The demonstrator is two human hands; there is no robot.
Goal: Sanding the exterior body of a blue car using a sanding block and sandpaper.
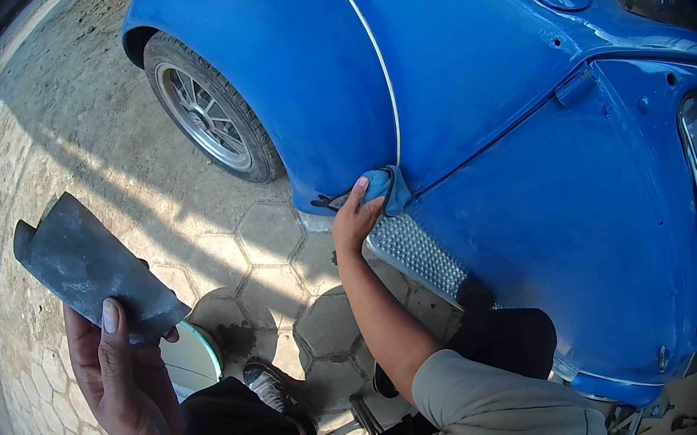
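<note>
My left hand [130, 388] is raised at the left, its thumb pressing a folded sheet of dark grey sandpaper [94, 270] against the fingers. Pale smudges mark the sheet's surface. My right hand [355, 217] is closed round a blue cloth [384, 189] with a dark edge. It presses the cloth to the lower rear corner of the blue car's front fender [298, 93], where a pale trim strip [382, 65] comes down. Part of the cloth is hidden under my fingers.
Beside the fender is the car's front wheel [209, 113]. A textured metal running board [418, 252] lies below the blue door [555, 201]. A bucket [192, 358] of cloudy water stands on the hexagonal paving [268, 234], near my shoe [274, 392] and partly behind my left hand.
</note>
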